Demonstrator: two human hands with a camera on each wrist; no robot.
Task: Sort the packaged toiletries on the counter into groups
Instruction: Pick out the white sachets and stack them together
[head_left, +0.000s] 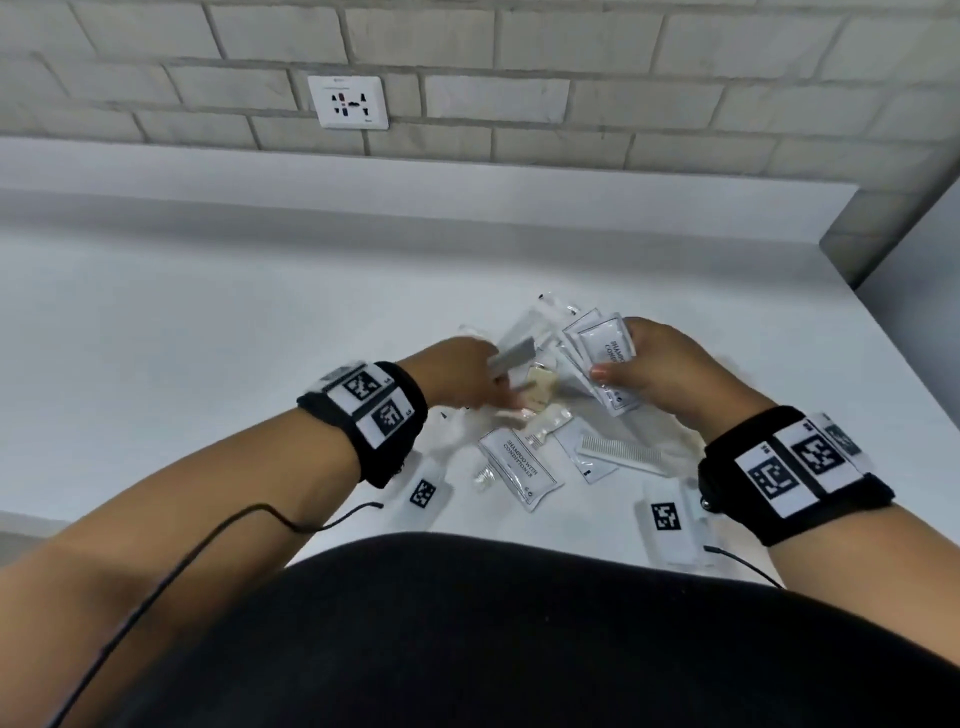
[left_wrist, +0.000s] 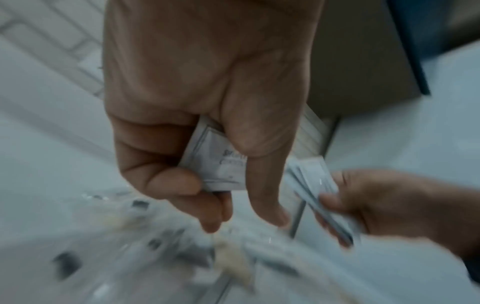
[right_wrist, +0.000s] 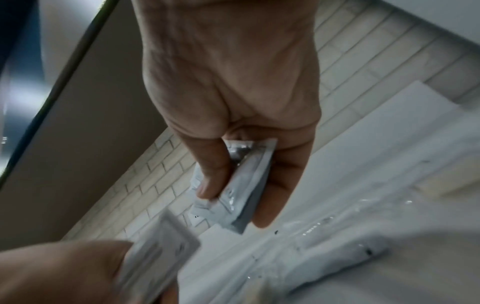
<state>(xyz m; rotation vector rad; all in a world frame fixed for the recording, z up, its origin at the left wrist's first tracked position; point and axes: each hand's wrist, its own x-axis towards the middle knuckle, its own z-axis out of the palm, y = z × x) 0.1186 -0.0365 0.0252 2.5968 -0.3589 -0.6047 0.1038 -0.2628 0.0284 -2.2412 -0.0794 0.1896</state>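
A loose pile of white toiletry packets lies on the white counter (head_left: 208, 338). In it are a shampoo sachet (head_left: 519, 467), a packaged comb (head_left: 621, 453), a beige soap (head_left: 541, 391) and a small bottle (head_left: 485, 475). My left hand (head_left: 493, 384) hovers over the pile's left side and grips one white sachet (left_wrist: 221, 164) between thumb and curled fingers. My right hand (head_left: 623, 358) is just right of the pile and holds a stack of shampoo sachets (head_left: 605, 345) fanned upward. The right wrist view shows this stack (right_wrist: 241, 185) pinched between thumb and fingers. The wrist views are blurred.
A tiled wall with a socket (head_left: 348, 101) rises behind a raised ledge at the back. The counter ends at a wall corner (head_left: 852, 249) on the right. Two white marker cards (head_left: 422, 493) (head_left: 665, 517) lie near the front edge. A cable (head_left: 208, 545) trails from my left wrist.
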